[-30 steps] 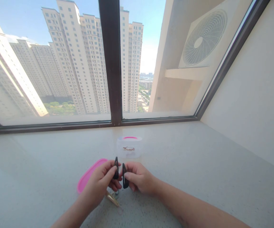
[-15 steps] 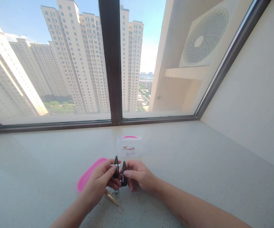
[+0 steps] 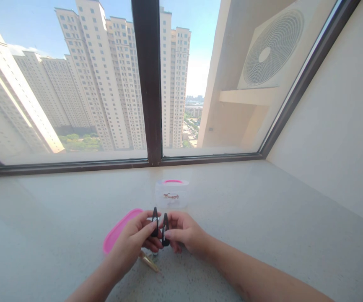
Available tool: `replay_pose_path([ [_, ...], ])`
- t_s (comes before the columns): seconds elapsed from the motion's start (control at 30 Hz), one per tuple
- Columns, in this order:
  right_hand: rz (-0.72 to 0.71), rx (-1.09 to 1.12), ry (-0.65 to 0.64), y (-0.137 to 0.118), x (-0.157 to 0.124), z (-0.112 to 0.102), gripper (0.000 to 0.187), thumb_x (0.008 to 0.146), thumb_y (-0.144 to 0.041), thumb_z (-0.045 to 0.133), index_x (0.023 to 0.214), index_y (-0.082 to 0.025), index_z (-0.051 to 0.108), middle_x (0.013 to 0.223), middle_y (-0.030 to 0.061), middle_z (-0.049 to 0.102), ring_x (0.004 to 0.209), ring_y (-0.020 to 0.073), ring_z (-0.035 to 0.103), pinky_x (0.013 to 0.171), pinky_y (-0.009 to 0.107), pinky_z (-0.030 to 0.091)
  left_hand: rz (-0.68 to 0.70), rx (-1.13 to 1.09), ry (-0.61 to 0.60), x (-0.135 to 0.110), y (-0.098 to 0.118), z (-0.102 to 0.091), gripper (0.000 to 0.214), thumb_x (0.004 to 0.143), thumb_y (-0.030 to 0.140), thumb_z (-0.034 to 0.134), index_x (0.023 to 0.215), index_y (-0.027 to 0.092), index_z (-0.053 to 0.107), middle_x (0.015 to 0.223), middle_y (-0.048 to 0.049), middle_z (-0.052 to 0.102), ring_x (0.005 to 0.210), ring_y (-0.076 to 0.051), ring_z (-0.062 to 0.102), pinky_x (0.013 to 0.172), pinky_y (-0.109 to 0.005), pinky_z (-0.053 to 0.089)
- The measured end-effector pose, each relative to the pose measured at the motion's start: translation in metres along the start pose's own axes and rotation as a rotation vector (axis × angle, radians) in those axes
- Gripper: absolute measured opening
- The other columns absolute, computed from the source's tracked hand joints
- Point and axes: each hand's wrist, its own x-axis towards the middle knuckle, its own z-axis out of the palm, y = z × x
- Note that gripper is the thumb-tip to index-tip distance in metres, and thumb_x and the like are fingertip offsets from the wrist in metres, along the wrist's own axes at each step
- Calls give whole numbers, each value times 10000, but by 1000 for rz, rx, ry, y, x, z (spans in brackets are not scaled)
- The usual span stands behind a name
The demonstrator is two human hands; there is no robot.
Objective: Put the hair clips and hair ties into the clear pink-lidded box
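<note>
Between thumb and fingers, my left hand (image 3: 137, 235) pinches a black snap hair clip (image 3: 155, 216), pointed end up. My right hand (image 3: 186, 233) grips a second black snap hair clip (image 3: 165, 222) just beside it, also standing upright. The two hands almost touch in front of me. Partly behind my left hand lies a pink oval lid or tray (image 3: 115, 235). Below the left fingers a gold hair clip (image 3: 149, 261) rests on the counter, its upper end hidden by the hand. A small shiny object beside it is too covered to name.
Beyond my hands is a clear plastic bag (image 3: 181, 195) with a pink strip, holding a small rose-coloured clip-like item. The speckled pale counter (image 3: 263, 218) runs back to a dark window frame (image 3: 112, 165). A white wall (image 3: 341, 126) stands on the right.
Both hands hold the same hair clips in almost the same place. The right clip has turned very slightly; everything in view is shifted a few pixels.
</note>
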Motion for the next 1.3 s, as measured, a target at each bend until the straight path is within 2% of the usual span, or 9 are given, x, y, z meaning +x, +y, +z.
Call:
replay_pose_path([
  [0.3, -9, 8, 14, 1, -1, 2, 278, 692, -249, 714, 903, -118, 591, 614, -13, 592, 368, 75, 480, 330, 162, 348, 22, 31, -16, 1, -3, 1, 526, 740, 479, 703, 1094, 127, 537, 679, -16, 671, 562, -183, 675, 516, -274, 535],
  [0.57, 12, -7, 49, 1, -1, 1, 272, 695, -239, 703, 903, -114, 581, 697, 31, 656, 364, 65, 482, 321, 157, 347, 48, 21, -25, 3, -5, 2, 520, 725, 460, 713, 1089, 129, 545, 660, -3, 653, 548, -179, 667, 508, -276, 529],
  [0.9, -9, -11, 41, 2, 1, 1, 270, 709, -277, 718, 887, -121, 587, 567, -31, 578, 327, 61, 446, 301, 148, 329, 64, 43, -36, 3, -4, 2, 453, 738, 444, 693, 1033, 137, 540, 661, 0, 648, 551, -171, 664, 507, -267, 530],
  [0.97, -1, -14, 33, 1, 1, 1, 272, 711, -283, 720, 888, -122, 589, 560, -35, 574, 325, 63, 450, 301, 149, 337, 70, 48, -41, 3, -3, 2, 440, 745, 449, 685, 1022, 143, 532, 657, 2, 645, 533, -162, 656, 475, -246, 508],
  [1.13, 37, -9, 20, -1, 0, 1, 289, 729, -308, 705, 913, -124, 581, 636, -4, 629, 326, 67, 478, 295, 152, 348, 85, 102, -36, 3, -5, 0, 396, 789, 466, 623, 1000, 163, 480, 679, -4, 656, 434, -123, 609, 348, -166, 343],
  [1.3, 76, -10, 13, -2, -2, 1, 336, 747, -354, 683, 960, -142, 533, 675, 20, 672, 327, 84, 502, 283, 158, 354, 83, 104, -50, 4, -7, -2, 429, 797, 508, 606, 1017, 176, 447, 628, 11, 649, 409, -122, 596, 347, -159, 319],
])
